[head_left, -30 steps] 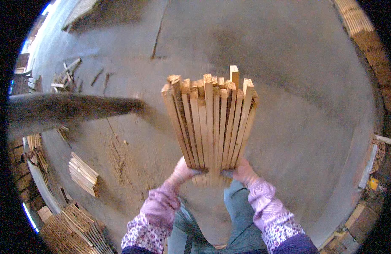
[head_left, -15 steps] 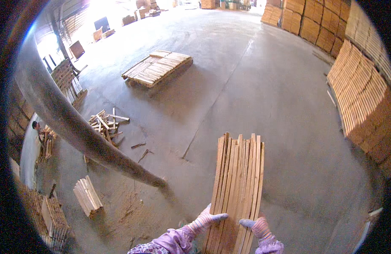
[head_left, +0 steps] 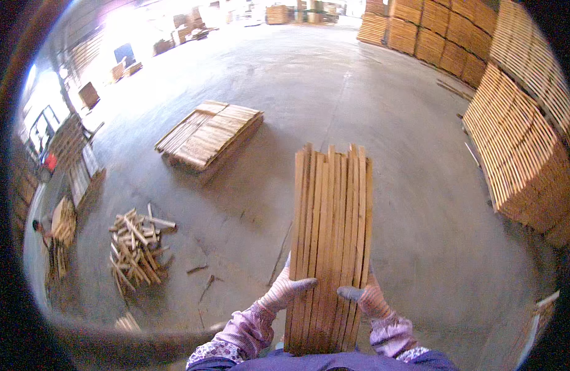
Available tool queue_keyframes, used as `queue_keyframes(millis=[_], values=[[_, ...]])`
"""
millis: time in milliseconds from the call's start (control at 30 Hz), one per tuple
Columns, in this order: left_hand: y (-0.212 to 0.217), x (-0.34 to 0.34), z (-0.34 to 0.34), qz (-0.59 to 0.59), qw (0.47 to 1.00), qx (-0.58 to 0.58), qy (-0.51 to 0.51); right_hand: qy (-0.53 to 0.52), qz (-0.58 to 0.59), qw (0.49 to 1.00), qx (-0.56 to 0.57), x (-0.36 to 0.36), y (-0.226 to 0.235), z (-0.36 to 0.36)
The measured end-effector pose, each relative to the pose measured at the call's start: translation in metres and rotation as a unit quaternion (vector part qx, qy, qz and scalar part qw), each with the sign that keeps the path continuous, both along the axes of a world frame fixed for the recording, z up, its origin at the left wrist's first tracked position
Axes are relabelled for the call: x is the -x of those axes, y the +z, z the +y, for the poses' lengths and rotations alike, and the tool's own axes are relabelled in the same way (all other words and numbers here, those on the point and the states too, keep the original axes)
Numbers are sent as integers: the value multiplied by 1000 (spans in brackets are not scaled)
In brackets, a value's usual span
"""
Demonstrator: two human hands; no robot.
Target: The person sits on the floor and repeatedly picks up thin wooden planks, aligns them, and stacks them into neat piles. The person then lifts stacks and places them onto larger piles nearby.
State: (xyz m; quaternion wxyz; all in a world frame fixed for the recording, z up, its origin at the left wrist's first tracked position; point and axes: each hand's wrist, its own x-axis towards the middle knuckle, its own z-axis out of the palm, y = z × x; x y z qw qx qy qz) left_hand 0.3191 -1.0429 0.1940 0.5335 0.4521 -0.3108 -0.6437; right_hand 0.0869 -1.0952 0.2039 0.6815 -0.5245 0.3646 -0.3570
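A bundle of long wooden slats (head_left: 325, 229) lies lengthwise between my hands, close to my body, its far ends uneven. My left hand (head_left: 283, 288), in a striped glove with grey fingertips, is closed on the bundle's left edge, thumb on top. On the right edge my right hand (head_left: 366, 295), gloved the same way, grips it with the thumb laid over the upper face. The fingers of both hands are mostly hidden beneath and beside the wood. Ahead and to the left, a low stack of slats (head_left: 211, 133) rests on the floor.
A loose pile of short wood pieces (head_left: 136, 247) lies on the left. Tall stacks of boards (head_left: 513, 136) line the right side. A dark thick pole (head_left: 130, 352) crosses the lower left. A person (head_left: 41, 229) is at the far left edge beside bundled wood (head_left: 63, 222).
My hands and the slat bundle have risen in view and shifted slightly left. The low stack now appears nearer and further left, and the pole has dropped toward the lower edge.
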Motion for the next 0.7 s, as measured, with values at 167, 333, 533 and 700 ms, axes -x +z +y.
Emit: queue_keyframes(millis=[167, 333, 533, 700], values=[[82, -133, -161, -34, 996, 59, 51, 39, -49, 997, -43, -141, 62, -176], [96, -230, -315, -16, 989, 63, 133, 115, -61, 991, -7, -255, 52, -376], [112, -343, -440, -33, 969, 68, 237, 221, -166, 958, -79, -399, 78, -543], [90, -472, -581, -101, 960, 81, 250, 244, -81, 966, 26, -533, 66, -696]])
